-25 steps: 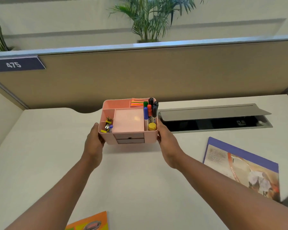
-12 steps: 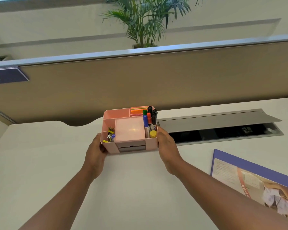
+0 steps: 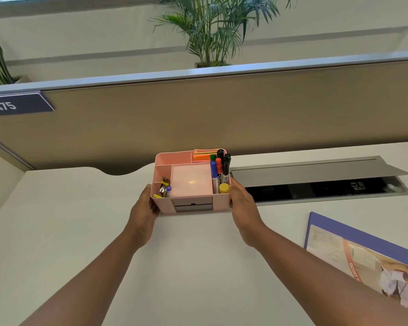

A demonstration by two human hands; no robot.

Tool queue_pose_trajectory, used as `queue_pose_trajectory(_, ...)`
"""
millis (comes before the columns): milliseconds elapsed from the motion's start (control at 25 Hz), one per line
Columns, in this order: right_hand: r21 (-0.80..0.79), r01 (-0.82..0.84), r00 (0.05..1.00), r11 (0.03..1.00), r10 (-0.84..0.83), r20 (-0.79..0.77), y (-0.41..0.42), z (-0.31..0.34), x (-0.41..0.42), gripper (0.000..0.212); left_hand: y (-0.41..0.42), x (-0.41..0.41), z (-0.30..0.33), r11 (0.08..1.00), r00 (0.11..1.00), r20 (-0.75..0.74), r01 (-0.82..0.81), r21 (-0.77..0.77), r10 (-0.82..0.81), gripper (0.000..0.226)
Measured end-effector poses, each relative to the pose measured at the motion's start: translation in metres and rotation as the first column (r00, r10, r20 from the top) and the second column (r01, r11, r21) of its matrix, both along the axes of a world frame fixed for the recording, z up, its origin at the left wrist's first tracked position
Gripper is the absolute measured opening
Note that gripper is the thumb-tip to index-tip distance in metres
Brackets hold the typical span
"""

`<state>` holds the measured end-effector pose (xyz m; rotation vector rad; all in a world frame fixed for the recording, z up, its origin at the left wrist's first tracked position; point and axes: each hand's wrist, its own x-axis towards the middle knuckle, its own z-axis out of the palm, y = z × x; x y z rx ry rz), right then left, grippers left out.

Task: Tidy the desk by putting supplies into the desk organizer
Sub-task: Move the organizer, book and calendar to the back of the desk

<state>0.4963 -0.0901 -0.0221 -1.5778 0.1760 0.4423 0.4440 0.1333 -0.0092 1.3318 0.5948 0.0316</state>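
Note:
A pink desk organizer (image 3: 165, 207) sits on the white desk near the back partition. My left hand (image 3: 144, 215) grips its left side and my right hand (image 3: 244, 208) grips its right side. Several markers (image 3: 219, 171) stand in its right compartment beside a yellow cap (image 3: 223, 188). Orange and green sticky notes (image 3: 204, 155) fill the back slot. Small clips and pins (image 3: 164, 188) lie in the left front compartment. A pale pink pad (image 3: 190, 181) covers the middle, above a grey drawer (image 3: 193, 204).
An open grey cable tray (image 3: 316, 182) lies in the desk right of the organizer. A purple-edged booklet (image 3: 363, 255) lies at the right front. The tan partition (image 3: 198, 114) with a "475" sign (image 3: 14, 105) stands behind, with plants above.
Both hands have kept hold of the organizer and moved it back toward the partition, where it now sits on the desk. The view has shifted upward.

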Motion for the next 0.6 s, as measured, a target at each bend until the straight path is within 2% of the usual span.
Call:
queue_pose_trajectory(240, -0.011, 0.009, 1.000, 1.000, -0.009, -0.002, 0.000, 0.006, -0.003, 0.042, 0.000, -0.001, -0.002, 1.000, 1.000, -0.014, -0.016, -0.001, 0.016, 0.037)
queue_pose_trajectory(480, -0.060, 0.106, 0.992, 0.993, -0.101, 0.078, 0.001, 0.019, -0.033, 0.052, -0.005, -0.012, -0.001, 0.990, 0.991, -0.022, -0.135, -0.046, 0.134, 0.044)
queue_pose_trajectory(600, -0.104, 0.081, 0.993, 0.991, -0.072, 0.092, 0.000, 0.015, -0.066, 0.050, -0.008, -0.049, 0.000, 0.989, 0.987, -0.080, -0.134, 0.065, 0.139, 0.049)
